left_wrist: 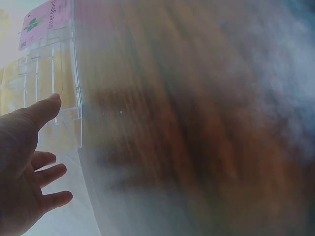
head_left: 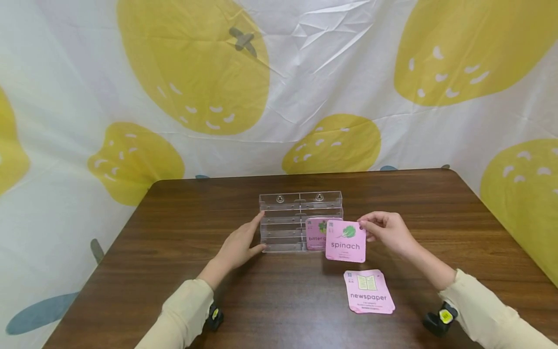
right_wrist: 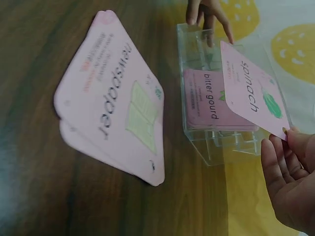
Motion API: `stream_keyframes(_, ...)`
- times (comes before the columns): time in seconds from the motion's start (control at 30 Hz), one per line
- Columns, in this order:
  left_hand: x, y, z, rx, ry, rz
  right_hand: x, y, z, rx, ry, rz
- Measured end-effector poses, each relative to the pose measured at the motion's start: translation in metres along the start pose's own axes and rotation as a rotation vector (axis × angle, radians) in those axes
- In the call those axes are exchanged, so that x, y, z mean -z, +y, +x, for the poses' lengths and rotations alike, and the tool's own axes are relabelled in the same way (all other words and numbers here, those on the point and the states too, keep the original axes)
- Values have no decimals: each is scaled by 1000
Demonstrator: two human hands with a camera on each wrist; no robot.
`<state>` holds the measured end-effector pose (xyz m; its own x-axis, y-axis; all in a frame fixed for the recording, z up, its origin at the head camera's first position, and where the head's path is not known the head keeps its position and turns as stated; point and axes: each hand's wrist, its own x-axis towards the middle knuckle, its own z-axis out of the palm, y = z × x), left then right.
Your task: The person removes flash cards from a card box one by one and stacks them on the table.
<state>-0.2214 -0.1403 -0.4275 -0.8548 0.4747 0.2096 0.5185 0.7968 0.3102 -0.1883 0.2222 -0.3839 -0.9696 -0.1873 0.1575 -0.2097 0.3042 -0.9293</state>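
Observation:
Between thumb and fingers my right hand (head_left: 390, 233) pinches a pink spinach card (head_left: 346, 247) by its upper right corner, in front of the right end of a clear plastic rack (head_left: 282, 233). The rack has two columns of stepped slots. A pink bitter gourd card (head_left: 316, 234) stands in the lower right slot, partly hidden behind the spinach card in the head view. My left hand (head_left: 239, 245) rests against the rack's left side with its fingers extended; the left wrist view shows the thumb at the rack's corner.
A small stack of pink cards, topped by a newspaper card (head_left: 368, 292), lies on the brown wooden table (head_left: 279, 300) in front of the rack, towards the right. Behind the table hangs a white cloth (head_left: 270, 155) printed with yellow fruit.

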Motion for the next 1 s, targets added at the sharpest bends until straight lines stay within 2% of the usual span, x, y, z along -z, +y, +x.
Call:
stream_keyframes(0.17,0,0,0,-1,4,-4,3,3,-11,-44,-10,-6)
stream_keyframes(0.53,-1,-1,0,8,0,-3,7,12,-28,-169,-65,62)
stream_keyframes(0.67,-1,-1,0,9,-5,-2,9,16,-33,-229,-104,116)
stream_keyframes(0.9,0,-1,0,11,-6,-6,13,22,-40,-346,-156,278)
stream_keyframes(1.0,0,0,0,13,-8,-4,16,24,-42,-374,-193,319)
